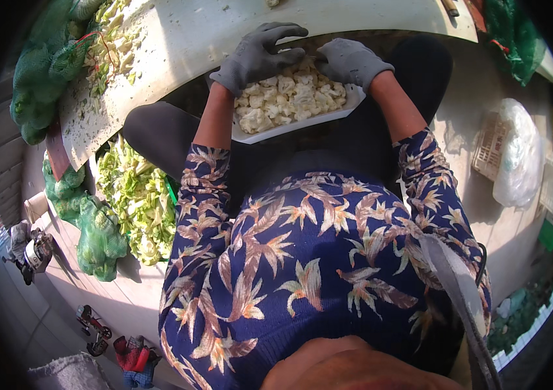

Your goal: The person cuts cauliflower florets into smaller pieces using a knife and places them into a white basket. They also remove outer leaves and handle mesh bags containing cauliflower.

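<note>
On my lap, between my knees, rests a white plastic tray (pixel 286 132) heaped with cut cauliflower florets (pixel 288 100). My left hand (pixel 262 56), in a grey work glove, reaches over the tray's left far side, its fingers spread and its thumb above the florets. Opposite it, my right hand (pixel 352 61), gloved the same way, bends its fingers down at the tray's far right side. Those fingertips are partly hidden, so whether they grip a floret cannot be told. The tray's far edge lies mostly behind both gloves.
Before me a pale tabletop (pixel 188 34) carries trimmings (pixel 115 53) and a tool handle (pixel 450 7). Green net sacks (pixel 42 73) stand left, above a heap of leaves (pixel 135 200). A plastic basket (pixel 486 148) and clear plastic bag (pixel 518 156) sit right. Behind left stands a child's scooter (pixel 95 324).
</note>
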Motion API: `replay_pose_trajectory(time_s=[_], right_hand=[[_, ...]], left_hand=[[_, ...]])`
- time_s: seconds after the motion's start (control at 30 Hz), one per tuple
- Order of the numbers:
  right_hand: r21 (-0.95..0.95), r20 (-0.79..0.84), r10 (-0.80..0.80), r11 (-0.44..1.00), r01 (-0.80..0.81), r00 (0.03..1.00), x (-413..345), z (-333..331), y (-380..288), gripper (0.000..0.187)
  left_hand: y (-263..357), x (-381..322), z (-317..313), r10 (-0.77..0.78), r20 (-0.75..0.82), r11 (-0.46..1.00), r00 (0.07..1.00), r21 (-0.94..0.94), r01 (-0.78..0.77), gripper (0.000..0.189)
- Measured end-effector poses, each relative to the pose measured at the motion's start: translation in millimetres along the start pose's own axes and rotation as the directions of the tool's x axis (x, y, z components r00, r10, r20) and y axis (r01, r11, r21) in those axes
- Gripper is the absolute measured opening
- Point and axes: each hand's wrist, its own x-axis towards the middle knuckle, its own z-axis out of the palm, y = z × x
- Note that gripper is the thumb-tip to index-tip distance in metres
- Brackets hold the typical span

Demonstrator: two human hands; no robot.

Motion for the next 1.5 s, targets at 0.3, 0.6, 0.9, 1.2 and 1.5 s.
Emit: replay_pose_trajectory(time_s=[0.3, 0.6, 0.9, 1.2, 1.5], right_hand=[[0.126, 0.007, 0.188, 0.974, -0.187, 0.982, -35.4, -42.7, 43.6, 0.039], [0.871, -0.081, 0.428, 0.47, -0.145, 0.9, 12.3, -21.0, 22.0, 0.044], [0.839, -0.23, 0.238, 0.54, 0.069, 0.943, 58.6, -18.2, -18.6, 0.054], [0.975, 0.158, -0.046, -0.149, -0.164, 0.986, 28.0, 5.5, -9.4, 0.041], [0.665, -0.108, 0.207, 0.742, -0.084, 0.972, 2.8, 0.4, 14.1, 0.057]], left_hand=[[19.4, -17.7, -9.8, -0.482, 0.015, 0.776, 0.876, 0.473, 0.419, 0.034], [-17.2, 92.9, -10.2, -0.258, -0.397, 0.679, 0.881, 0.574, 0.458, 0.071], [17.5, 30.3, -3.9, -0.344, -0.348, 0.928, 0.872, 0.019, 0.373, 0.071], [16.9, -39.9, -10.7, -0.103, -0.165, 0.933, 0.981, -0.359, 0.037, 0.044], [10.0, -76.7, -6.9, -0.537, 0.03, 0.841, 0.843, -0.062, 0.538, 0.047]])
